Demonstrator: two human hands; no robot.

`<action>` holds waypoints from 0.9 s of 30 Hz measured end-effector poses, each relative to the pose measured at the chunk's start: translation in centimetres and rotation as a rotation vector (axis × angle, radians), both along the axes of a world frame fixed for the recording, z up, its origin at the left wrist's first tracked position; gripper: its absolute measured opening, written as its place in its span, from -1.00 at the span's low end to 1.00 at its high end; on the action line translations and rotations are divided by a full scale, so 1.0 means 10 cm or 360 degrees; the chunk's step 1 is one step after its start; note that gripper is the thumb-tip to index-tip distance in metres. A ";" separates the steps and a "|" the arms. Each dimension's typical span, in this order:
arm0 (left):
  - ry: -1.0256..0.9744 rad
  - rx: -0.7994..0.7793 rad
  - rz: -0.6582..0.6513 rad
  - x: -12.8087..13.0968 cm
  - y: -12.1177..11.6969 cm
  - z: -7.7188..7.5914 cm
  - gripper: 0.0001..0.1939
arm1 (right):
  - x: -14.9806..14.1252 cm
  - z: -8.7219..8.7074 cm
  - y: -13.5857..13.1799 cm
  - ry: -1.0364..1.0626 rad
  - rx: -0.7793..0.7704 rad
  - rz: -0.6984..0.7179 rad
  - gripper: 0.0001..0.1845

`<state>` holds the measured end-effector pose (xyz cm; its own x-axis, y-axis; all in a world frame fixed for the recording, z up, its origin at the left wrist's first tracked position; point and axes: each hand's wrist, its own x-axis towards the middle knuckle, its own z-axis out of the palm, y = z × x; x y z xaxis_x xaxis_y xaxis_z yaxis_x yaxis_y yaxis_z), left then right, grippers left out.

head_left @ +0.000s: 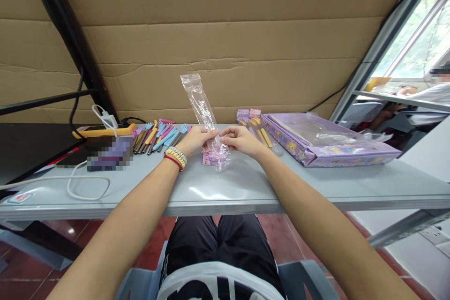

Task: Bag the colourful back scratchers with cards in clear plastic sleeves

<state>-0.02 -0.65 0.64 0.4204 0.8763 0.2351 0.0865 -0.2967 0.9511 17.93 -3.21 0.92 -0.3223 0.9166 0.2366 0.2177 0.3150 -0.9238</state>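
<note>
My left hand [198, 140] pinches a long, narrow clear plastic bag [202, 103] between thumb and fingers. The bag stands up from the hand, its zip-like top end leaning left. From the other side my right hand [241, 140] closes its fingertips on the same bag's edge. Below both hands, small pink printed cards [211, 157] lie on the desk, partly under crinkled plastic. To the left of my left hand is a heap of colourful back scratchers [165, 136] with hand-shaped ends. Bagged back scratchers [262, 133] with pink cards lie beyond my right hand.
A purple box [330, 143] with clear bags on top stands at the right of the grey desk [228, 192]. On the left are a white cable [87, 178], a charger [108, 119] and a blurred purple object [110, 153]. A cardboard panel [225, 42] backs the desk.
</note>
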 end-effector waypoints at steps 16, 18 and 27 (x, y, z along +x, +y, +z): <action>0.1166 0.0723 0.1220 -0.24 0.24 -0.13 -0.89 | 0.41 -0.04 0.28 -0.0253 -0.0018 -0.0880 -0.64; 0.1430 0.0697 0.1310 -0.26 0.23 -0.13 -0.77 | 0.45 -0.05 0.29 -0.0386 -0.0047 -0.0928 -0.61; 0.1757 0.0442 0.1410 -0.37 0.29 -0.14 -0.53 | 0.47 -0.04 0.24 -0.1166 0.0044 -0.1007 -0.80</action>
<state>-3.68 2.29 -0.73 -0.1512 0.9213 0.3583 0.9764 0.0827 0.1995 22.58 -0.85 0.50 0.1529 0.9684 0.1972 0.8733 -0.0390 -0.4856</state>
